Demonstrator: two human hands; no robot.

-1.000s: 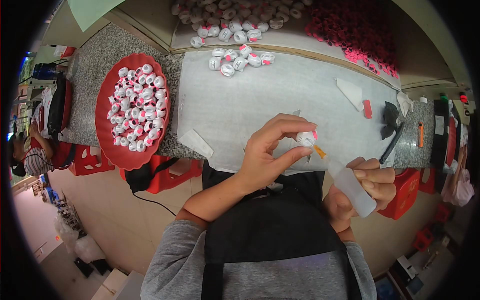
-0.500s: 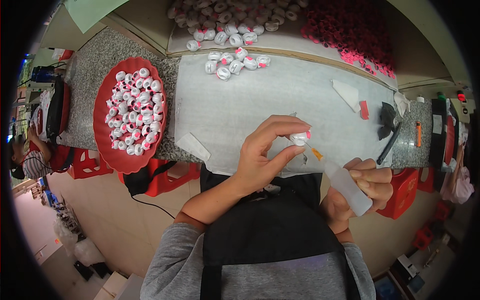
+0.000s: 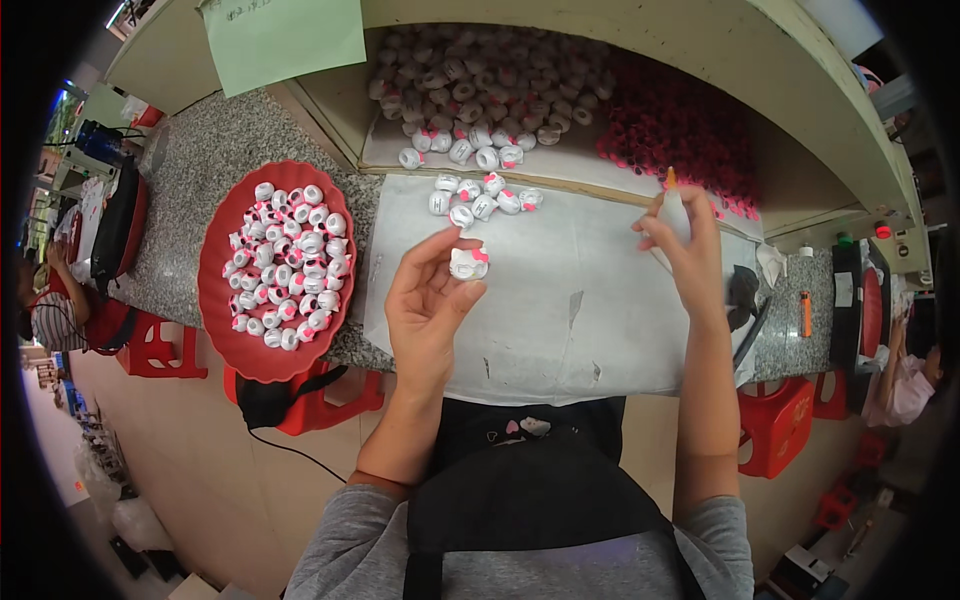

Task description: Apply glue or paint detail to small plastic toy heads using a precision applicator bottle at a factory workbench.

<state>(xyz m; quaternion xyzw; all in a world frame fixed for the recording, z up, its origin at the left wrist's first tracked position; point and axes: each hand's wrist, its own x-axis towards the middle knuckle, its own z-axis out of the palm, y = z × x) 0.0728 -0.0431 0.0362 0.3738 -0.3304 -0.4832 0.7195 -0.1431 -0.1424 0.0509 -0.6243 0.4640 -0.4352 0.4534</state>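
Pinched between the thumb and fingers of my left hand point(image 3: 425, 305) is a small white figure head point(image 3: 467, 264) with a pink bow at its top. My right hand point(image 3: 692, 255) reaches over the far right of the paper, closed around a translucent white squeeze bottle point(image 3: 675, 215). The bottle stands tip up, its orange nozzle point(image 3: 671, 177) in front of a heap of small pink pieces point(image 3: 650, 125) on the shelf. Several more white heads point(image 3: 484, 207) lie on the paper beyond my left hand.
A red scalloped tray point(image 3: 215, 335) full of white heads stands at the left. On the shelf lies a big heap of white heads point(image 3: 490, 75). White paper point(image 3: 530, 310) covers the bench. An orange cutter point(image 3: 806, 314) lies at the right, and red stools point(image 3: 775, 425) stand below.
The bottle's nozzle has left the head. My right hand has carried the bottle up and away to the shelf. My left hand has moved left with the head, now turned with its bow up.
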